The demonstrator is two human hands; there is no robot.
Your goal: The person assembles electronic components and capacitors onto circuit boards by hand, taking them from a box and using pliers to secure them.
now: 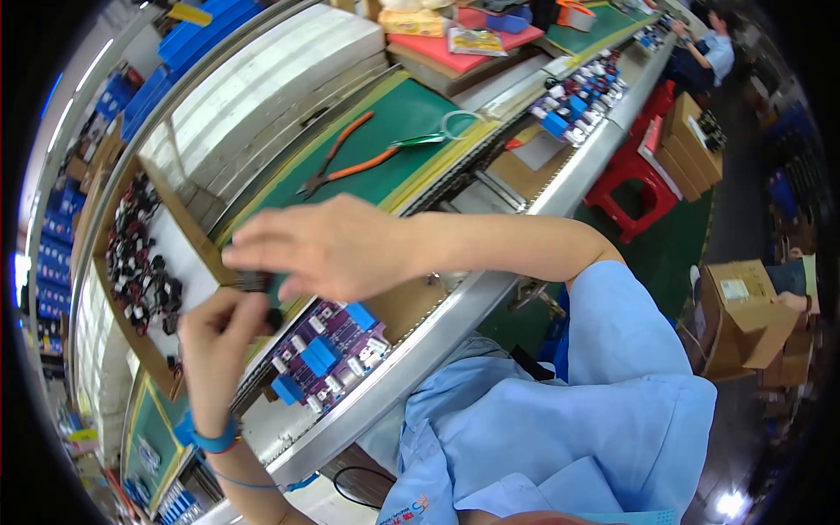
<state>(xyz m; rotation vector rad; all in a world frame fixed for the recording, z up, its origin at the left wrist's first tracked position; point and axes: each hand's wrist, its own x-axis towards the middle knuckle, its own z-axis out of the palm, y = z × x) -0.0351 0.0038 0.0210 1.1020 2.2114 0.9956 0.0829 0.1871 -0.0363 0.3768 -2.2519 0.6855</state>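
Note:
My left hand [217, 337], with a blue strap at its wrist, is closed in a pinch beside the cardboard box of parts. A small black part [253, 281] shows at its fingertips, partly covered and blurred. Just above, my right hand [328, 249] reaches across with its fingers stretched out and thumb apart, close to the same part. Below both hands, a purple circuit board [331, 352] with blue and white components lies on the conveyor line. The open cardboard box [198, 229] holds many small black parts with wires [142, 262].
Orange-handled pliers [337, 157] and green-handled tweezers [420, 140] lie on the green mat [394, 109]. A metal rail [376, 372] edges the line. More populated boards [577, 101] stand farther along. A red stool [634, 197] and another person [713, 57] are at right.

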